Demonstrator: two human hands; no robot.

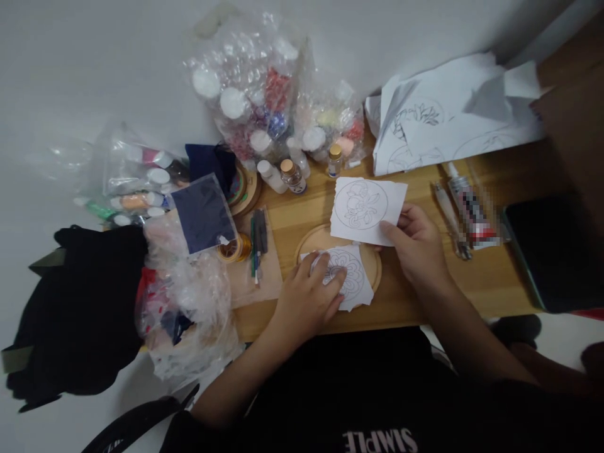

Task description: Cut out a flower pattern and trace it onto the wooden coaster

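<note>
My right hand [418, 242] pinches the right edge of a torn sheet of paper [365, 211], thumb on top. On that sheet is a line drawing of flowers or fruit inside a circle. My left hand [314, 286] rests with fingers apart on a second piece of paper [356, 280], which bears a petal pattern in a round outline. Beneath this piece lies a round wooden disc [302, 245], partly covered. The upper sheet is raised just above the disc's far edge.
Plastic bags of capped bottles [245, 94] stand against the wall, with small glass bottles [292, 176] in front. Leftward are a dark blue packet [204, 212], pens [258, 242] and a black bag [85, 308]. Rightward lie drawings [453, 119], a glue tube [472, 207] and a phone [557, 251].
</note>
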